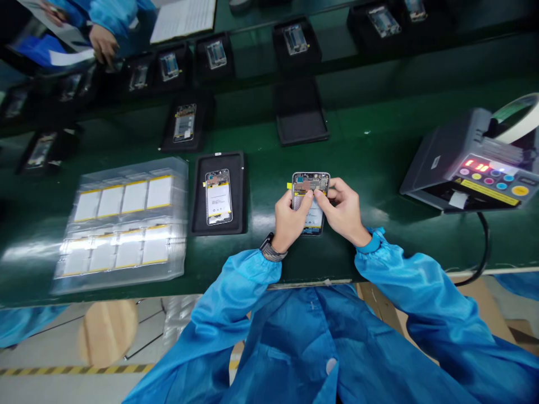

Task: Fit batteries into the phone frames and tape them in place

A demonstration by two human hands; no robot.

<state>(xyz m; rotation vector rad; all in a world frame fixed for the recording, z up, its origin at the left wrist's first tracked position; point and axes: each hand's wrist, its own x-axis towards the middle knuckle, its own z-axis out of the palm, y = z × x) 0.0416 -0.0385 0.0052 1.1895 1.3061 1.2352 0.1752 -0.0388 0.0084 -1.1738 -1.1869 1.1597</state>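
green belt (370, 168) beneath; left hand (288, 221) and right hand (343, 210) both pinching open phone frame (310, 188), thumbs inside; likely to slip, scratching exposed board.

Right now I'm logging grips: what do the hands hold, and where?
Both the left hand and right hand hold the open silver-framed phone by its lower sides, thumbs on its upper middle.

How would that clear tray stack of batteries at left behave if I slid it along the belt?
The tray stack looks like thin glossy plastic, so it probably flexes and slides easily on the smooth green belt. Filled with flat batteries, it is likely heavy for its look. Low and broad, it should not tip.
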